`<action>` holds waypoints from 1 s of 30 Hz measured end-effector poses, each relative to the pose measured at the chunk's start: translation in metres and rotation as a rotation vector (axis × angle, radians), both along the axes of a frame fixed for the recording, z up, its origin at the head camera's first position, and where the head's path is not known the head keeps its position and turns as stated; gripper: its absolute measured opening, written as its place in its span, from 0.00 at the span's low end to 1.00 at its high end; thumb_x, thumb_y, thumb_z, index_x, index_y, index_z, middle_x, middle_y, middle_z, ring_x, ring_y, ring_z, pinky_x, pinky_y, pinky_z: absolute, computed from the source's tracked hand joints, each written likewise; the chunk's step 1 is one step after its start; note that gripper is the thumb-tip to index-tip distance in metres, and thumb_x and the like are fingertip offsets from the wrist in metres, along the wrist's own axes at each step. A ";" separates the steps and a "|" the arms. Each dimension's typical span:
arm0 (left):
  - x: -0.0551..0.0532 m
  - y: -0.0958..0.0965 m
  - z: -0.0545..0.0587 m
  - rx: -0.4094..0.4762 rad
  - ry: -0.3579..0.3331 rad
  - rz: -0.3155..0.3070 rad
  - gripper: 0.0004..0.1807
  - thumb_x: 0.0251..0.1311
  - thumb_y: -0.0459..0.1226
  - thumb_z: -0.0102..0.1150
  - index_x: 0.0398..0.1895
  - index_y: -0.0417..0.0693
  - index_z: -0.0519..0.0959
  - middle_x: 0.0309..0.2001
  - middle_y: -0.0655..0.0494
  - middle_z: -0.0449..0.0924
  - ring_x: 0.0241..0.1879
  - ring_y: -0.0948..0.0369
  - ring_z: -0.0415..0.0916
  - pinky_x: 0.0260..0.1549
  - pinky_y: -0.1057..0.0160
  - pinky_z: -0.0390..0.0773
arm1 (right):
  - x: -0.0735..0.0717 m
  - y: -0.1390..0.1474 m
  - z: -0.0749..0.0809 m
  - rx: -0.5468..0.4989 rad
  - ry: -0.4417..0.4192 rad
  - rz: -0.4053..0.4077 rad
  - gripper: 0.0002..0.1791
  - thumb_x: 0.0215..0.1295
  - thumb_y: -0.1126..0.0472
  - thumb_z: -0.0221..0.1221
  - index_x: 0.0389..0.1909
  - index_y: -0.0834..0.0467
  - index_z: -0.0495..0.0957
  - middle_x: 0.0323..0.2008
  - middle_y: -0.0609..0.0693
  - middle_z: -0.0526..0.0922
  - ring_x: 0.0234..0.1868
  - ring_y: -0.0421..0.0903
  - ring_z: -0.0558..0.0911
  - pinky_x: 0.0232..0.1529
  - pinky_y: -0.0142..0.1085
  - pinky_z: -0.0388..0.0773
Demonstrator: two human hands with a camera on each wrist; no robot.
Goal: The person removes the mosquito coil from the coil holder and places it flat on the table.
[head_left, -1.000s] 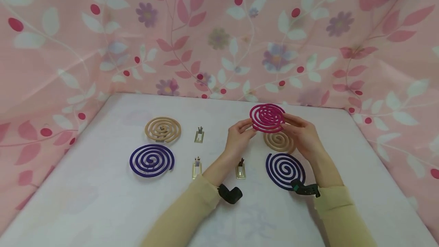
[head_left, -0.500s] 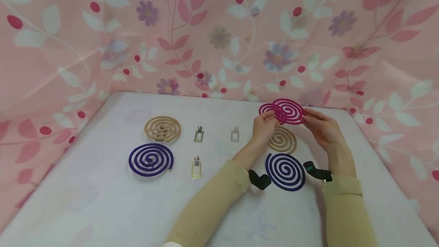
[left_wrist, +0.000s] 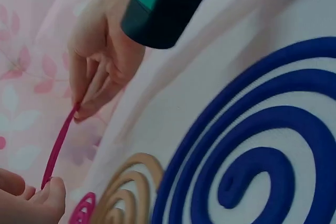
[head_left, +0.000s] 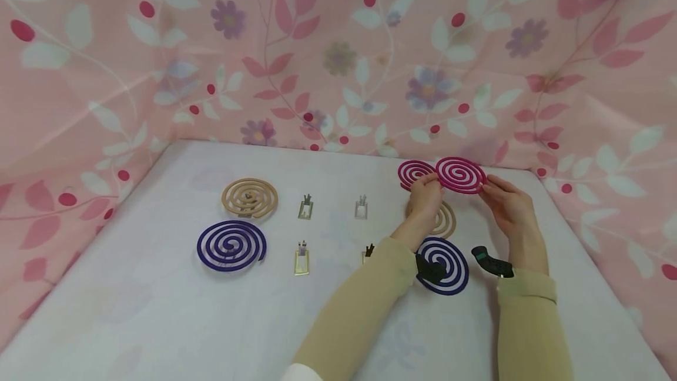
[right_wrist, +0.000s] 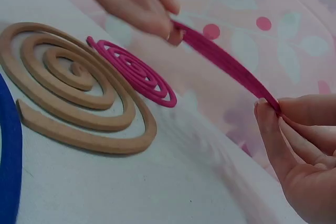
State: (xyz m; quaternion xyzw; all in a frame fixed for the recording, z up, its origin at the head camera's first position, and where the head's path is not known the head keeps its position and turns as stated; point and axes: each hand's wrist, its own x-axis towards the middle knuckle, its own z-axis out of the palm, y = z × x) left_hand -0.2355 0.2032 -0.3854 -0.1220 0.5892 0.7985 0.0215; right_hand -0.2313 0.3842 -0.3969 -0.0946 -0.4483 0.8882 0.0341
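Note:
A pink mosquito coil [head_left: 461, 176] is held up off the table between both hands at the back right. My left hand [head_left: 425, 200] pinches its left edge, and my right hand [head_left: 512, 206] pinches the right edge between thumb and fingers. From the right wrist view the held coil [right_wrist: 231, 66] appears nearly edge-on. A second pink coil [right_wrist: 134, 69] lies on the table to the left of it, partly behind my left hand in the head view. Closer in are a tan coil [head_left: 446, 220] and a dark blue coil [head_left: 456, 278], both partly covered by the left arm.
On the left of the white table [head_left: 158, 310], another tan coil [head_left: 250, 197] and a blue coil [head_left: 231, 246] lie with metal stands beneath them. Several small metal stands [head_left: 305, 207] are in the middle. A floral pink cloth [head_left: 338, 57] rises behind the table.
Both hands have moved right with the held pink coil. It overlapped the other pink coil in view before; now it is beside it. The left forearm has come across the near blue coil.

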 end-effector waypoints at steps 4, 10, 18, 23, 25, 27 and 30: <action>0.000 0.007 -0.010 -0.038 -0.016 -0.043 0.19 0.64 0.27 0.47 0.54 0.37 0.80 0.52 0.46 0.83 0.48 0.56 0.80 0.46 0.65 0.77 | 0.000 0.002 -0.004 0.047 -0.033 -0.048 0.13 0.65 0.77 0.57 0.40 0.60 0.86 0.39 0.51 0.88 0.40 0.44 0.88 0.44 0.33 0.84; 0.002 0.012 -0.023 -0.048 -0.030 -0.109 0.18 0.64 0.26 0.48 0.55 0.37 0.80 0.57 0.46 0.81 0.57 0.57 0.75 0.58 0.61 0.74 | 0.001 0.008 -0.008 0.091 -0.168 -0.119 0.14 0.65 0.75 0.59 0.43 0.56 0.86 0.45 0.46 0.84 0.41 0.40 0.86 0.46 0.30 0.83; 0.001 0.023 -0.027 -0.024 -0.050 -0.113 0.19 0.60 0.26 0.52 0.55 0.35 0.80 0.56 0.47 0.80 0.57 0.55 0.75 0.60 0.56 0.74 | 0.002 0.014 -0.015 -0.013 -0.240 -0.177 0.13 0.65 0.77 0.57 0.34 0.58 0.85 0.39 0.48 0.85 0.37 0.41 0.86 0.43 0.32 0.85; -0.001 0.025 -0.026 -0.016 -0.039 -0.130 0.20 0.59 0.25 0.52 0.56 0.33 0.78 0.57 0.44 0.80 0.56 0.55 0.75 0.60 0.55 0.74 | 0.000 0.009 -0.017 -0.020 -0.253 -0.259 0.13 0.62 0.80 0.58 0.34 0.60 0.85 0.34 0.50 0.84 0.34 0.42 0.86 0.42 0.35 0.85; -0.002 0.025 -0.026 -0.015 -0.045 -0.134 0.20 0.59 0.25 0.53 0.56 0.33 0.78 0.56 0.43 0.79 0.55 0.54 0.75 0.60 0.55 0.74 | -0.001 0.006 -0.017 -0.001 -0.266 -0.294 0.14 0.60 0.82 0.58 0.35 0.61 0.84 0.35 0.51 0.83 0.34 0.42 0.86 0.42 0.35 0.85; -0.001 0.024 -0.025 -0.018 -0.052 -0.139 0.21 0.59 0.25 0.53 0.57 0.34 0.78 0.57 0.43 0.79 0.56 0.54 0.75 0.61 0.55 0.74 | -0.002 0.003 -0.016 0.030 -0.283 -0.319 0.14 0.59 0.82 0.59 0.36 0.61 0.84 0.38 0.50 0.81 0.34 0.42 0.86 0.44 0.34 0.85; -0.001 0.023 -0.025 -0.020 -0.060 -0.161 0.21 0.60 0.25 0.53 0.58 0.35 0.77 0.58 0.43 0.78 0.59 0.53 0.74 0.62 0.54 0.72 | -0.001 0.001 -0.015 0.095 -0.308 -0.341 0.14 0.60 0.80 0.60 0.35 0.58 0.84 0.39 0.50 0.80 0.35 0.41 0.86 0.44 0.33 0.84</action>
